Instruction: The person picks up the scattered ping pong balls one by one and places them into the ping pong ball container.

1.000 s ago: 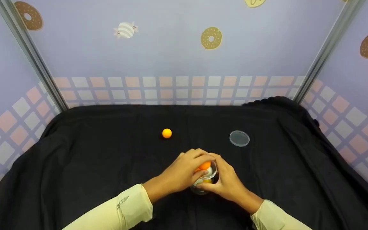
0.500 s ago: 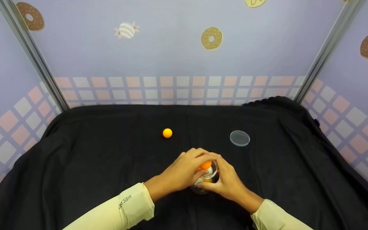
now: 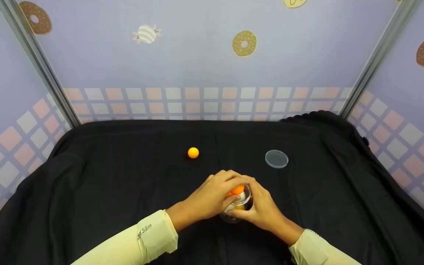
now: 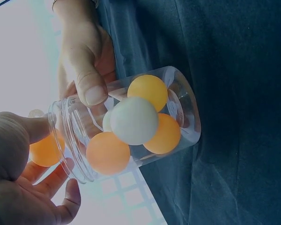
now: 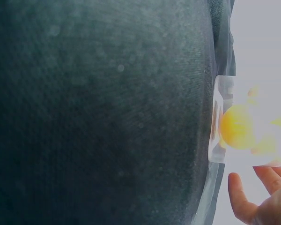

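A clear plastic jar (image 4: 184,126) stands upright on the black cloth, holding several orange, yellow and white ping-pong balls (image 4: 134,121). My right hand (image 3: 261,209) grips the jar near its top, thumb (image 4: 91,86) on one side and fingers round the other. Over the jar's mouth, my left hand (image 3: 208,197) pinches an orange ping-pong ball (image 4: 46,149) between thumb and fingers, right at the rim. In the head view part of that orange ball (image 3: 237,189) shows under the left fingers. The right wrist view shows the jar's bottom with a yellow-looking ball (image 5: 237,127) inside, washed out by glare.
A loose orange ping-pong ball (image 3: 193,152) lies on the black cloth (image 3: 123,176) beyond the hands. To the right of it, a round clear lid (image 3: 276,159) lies flat. Patterned wall panels (image 3: 193,55) enclose the back and both sides.
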A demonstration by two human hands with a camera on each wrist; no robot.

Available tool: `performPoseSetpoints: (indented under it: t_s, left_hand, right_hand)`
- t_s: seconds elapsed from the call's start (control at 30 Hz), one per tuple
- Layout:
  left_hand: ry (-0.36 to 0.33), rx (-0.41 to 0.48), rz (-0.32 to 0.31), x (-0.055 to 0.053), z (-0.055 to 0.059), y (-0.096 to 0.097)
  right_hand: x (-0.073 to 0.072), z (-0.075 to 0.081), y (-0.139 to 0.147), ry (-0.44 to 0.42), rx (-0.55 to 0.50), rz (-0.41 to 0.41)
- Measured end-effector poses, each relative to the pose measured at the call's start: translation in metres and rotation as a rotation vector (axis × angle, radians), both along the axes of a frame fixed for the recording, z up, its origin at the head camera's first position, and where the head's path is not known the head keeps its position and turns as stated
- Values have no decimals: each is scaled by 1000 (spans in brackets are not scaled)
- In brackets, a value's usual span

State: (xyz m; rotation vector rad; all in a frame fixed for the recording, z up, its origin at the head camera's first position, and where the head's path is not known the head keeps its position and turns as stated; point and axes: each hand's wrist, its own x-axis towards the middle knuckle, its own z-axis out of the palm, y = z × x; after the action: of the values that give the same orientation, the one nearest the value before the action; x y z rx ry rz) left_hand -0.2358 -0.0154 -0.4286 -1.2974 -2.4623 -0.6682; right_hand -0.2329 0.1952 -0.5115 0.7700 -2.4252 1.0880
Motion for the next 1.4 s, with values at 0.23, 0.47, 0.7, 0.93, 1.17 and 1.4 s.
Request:
performPoseSetpoints:
  t_s: [0.23,0.47,0.7,0.93,1.17,1.4]
  left_hand:
    - [-12,-5,0,0,0,0]
    - [-29,-15,14,1,1,1]
    - [-4,-6,6,0,1,0]
    - [35,36,-19,-10,-2,-3]
    - [-36,155,78,-45,-10,-14]
    - [-101,246,263,-96,-16,-36]
  right_hand:
    - [1,0,-1,-3,-2,5]
    - [0,-1,0,10,-1,4]
    - [0,-2,0,48,2,9]
    - [-1,0,0,19,-3,10]
    - [-1,-1,0,17,-23,-6]
    - [1,-2,-2,-24,-35,2]
